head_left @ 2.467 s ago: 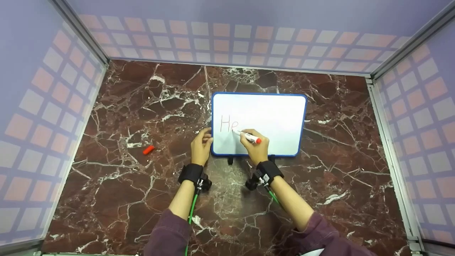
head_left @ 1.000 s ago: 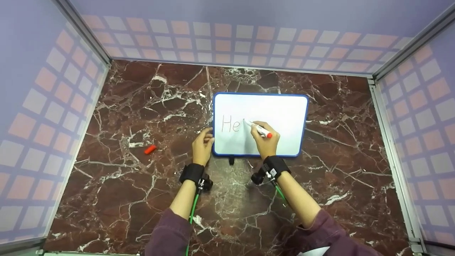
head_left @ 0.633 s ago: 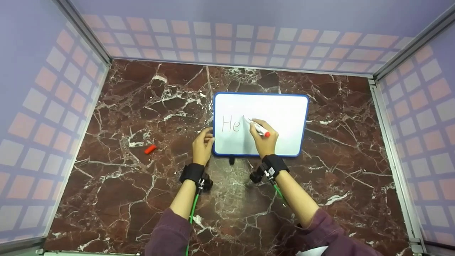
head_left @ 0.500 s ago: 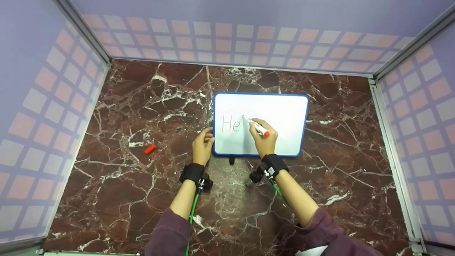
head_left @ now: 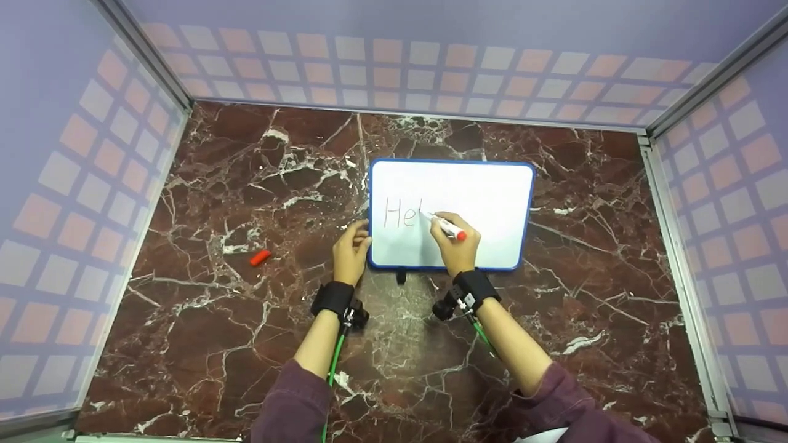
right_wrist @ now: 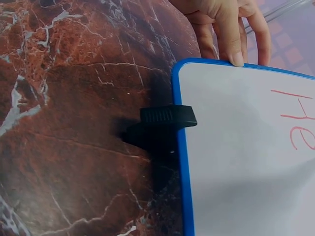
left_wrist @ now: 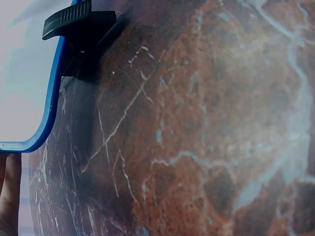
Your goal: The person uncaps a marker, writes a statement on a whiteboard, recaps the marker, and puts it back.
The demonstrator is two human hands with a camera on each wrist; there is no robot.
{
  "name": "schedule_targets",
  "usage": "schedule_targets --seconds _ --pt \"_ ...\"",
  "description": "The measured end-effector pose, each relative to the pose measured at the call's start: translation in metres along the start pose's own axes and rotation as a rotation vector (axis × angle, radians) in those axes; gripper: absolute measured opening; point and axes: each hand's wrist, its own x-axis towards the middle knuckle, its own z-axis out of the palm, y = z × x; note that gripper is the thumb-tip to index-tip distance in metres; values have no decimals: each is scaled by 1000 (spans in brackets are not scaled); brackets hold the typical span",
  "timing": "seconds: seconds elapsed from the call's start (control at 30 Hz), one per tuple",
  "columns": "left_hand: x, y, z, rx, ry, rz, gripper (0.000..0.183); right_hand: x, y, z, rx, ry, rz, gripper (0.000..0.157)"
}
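A whiteboard with a blue frame stands in the middle of the head view, with "He" and a short upright stroke after it in red. My right hand pinches a white marker with a red end, its tip at the bottom of that stroke. At the board's left edge, my left hand holds the frame. The right wrist view shows its thumb on the rim and other fingers going behind. My right hand lies outside both wrist views.
A red marker cap lies on the dark red marbled table, left of the board. A black clip-like support grips the board's lower edge. Tiled panels enclose the table at the back and sides.
My right hand moved rightward from the "e", up a little, then down, leaving a new upright red stroke. The left hand stays at the board's edge.
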Motion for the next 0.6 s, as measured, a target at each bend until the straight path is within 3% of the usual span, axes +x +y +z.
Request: schedule_targets --seconds 0.6 --pt "-1 3 1 0 2 -32 33 -17 -4 1 -40 -42 27 7"
